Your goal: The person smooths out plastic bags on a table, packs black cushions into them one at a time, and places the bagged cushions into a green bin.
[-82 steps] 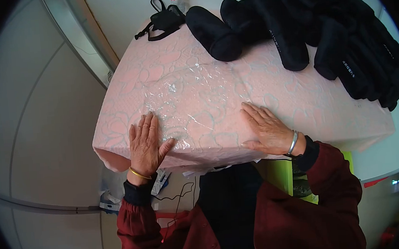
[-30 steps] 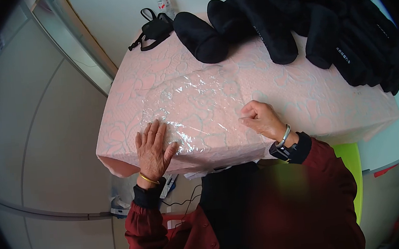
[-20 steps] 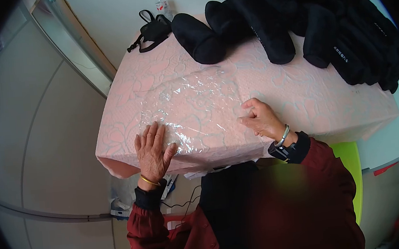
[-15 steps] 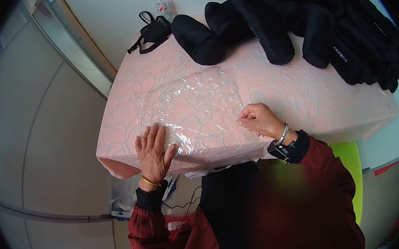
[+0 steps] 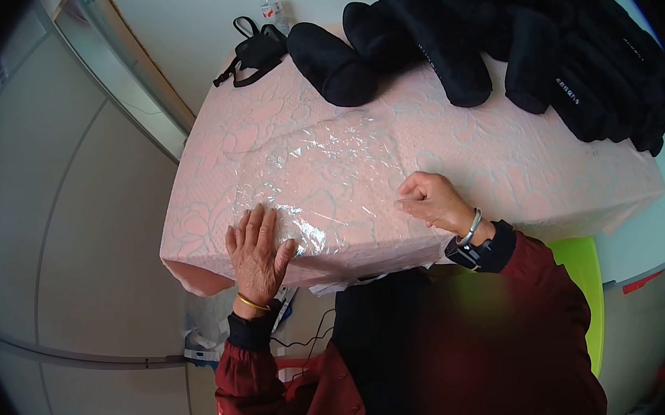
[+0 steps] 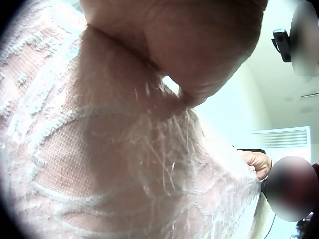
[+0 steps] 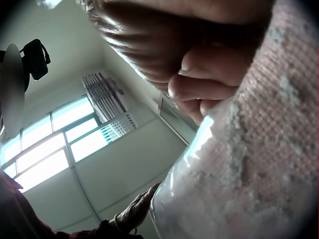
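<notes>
A clear plastic bag (image 5: pixel 322 181) lies flat and shiny on the pink patterned tablecloth (image 5: pixel 497 185). My left hand (image 5: pixel 255 250) rests with its fingers spread over the bag's near left corner. At the opposite side, my right hand (image 5: pixel 436 198) has its fingers curled, and the thumb and forefinger pinch at the bag's right edge. From the right wrist view, the curled fingers (image 7: pixel 209 82) press close over the film and cloth. In the left wrist view the palm (image 6: pixel 194 45) lies low over the wrinkled film.
Several black padded cylinders (image 5: pixel 453 47) are piled at the back right. A black strapped pouch (image 5: pixel 259 52) and a clear bottle (image 5: pixel 272 9) stand at the back left. The tablecloth hangs over the table's front edge; a green chair or bin (image 5: pixel 581 296) shows below right.
My right hand lay flat with straight fingers at first; its fingers have since curled and pinch at the bag's edge. The left hand stays flat on the bag. The head view shifted slightly.
</notes>
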`<state>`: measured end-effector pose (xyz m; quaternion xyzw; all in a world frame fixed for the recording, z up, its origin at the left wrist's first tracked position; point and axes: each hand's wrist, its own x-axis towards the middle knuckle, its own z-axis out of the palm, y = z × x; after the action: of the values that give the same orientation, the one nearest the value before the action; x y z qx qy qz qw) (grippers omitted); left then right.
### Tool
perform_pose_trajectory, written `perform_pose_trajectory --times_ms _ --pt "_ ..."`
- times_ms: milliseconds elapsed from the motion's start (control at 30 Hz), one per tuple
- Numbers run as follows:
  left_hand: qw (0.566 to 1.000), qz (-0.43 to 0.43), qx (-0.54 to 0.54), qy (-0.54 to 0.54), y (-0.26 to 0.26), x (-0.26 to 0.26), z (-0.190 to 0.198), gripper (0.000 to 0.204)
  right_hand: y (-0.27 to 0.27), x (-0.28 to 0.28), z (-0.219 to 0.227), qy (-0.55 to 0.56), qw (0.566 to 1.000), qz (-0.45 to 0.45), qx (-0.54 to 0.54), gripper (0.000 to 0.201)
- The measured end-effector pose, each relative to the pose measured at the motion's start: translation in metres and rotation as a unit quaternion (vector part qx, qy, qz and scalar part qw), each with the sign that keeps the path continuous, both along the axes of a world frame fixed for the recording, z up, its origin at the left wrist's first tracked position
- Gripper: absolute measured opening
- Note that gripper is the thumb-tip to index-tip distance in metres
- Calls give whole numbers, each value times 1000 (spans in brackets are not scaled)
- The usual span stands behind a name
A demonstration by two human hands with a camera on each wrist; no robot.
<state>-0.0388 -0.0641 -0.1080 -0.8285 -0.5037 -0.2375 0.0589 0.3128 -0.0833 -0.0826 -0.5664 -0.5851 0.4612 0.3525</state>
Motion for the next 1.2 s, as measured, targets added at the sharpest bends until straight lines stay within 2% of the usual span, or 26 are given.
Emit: perform_pose_trajectory --times_ms 67,233,367,467,600,1033,1167,1200 --pt "1000 1 2 -1 -1 0 -1 65 -3 -2 -3 21 998 -43 44 35" --pt "1000 2 3 -6 -3 0 -2 65 -3 -1 -3 15 998 -60 32 34" --pt "1000 4 6 -5 -3 0 -5 66 -1 1 1 3 1000 9 -23 36" --pt "1000 6 5 -5 -4 0 -6 67 -6 -1 -4 21 999 -24 35 39" --pt "1000 6 6 -5 -5 0 -6 67 -10 -3 -1 24 996 -72 53 38" --pt "1000 -3 12 -14 -8 -2 -6 64 -5 2 4 22 1000 -12 -19 34" --pt "1000 -9 18 -16 -9 -3 -6 62 -8 -4 1 -16 1000 -8 10 27" --pt "1000 -9 17 -14 -9 -3 -5 62 -10 -9 -1 -67 990 -22 124 25"
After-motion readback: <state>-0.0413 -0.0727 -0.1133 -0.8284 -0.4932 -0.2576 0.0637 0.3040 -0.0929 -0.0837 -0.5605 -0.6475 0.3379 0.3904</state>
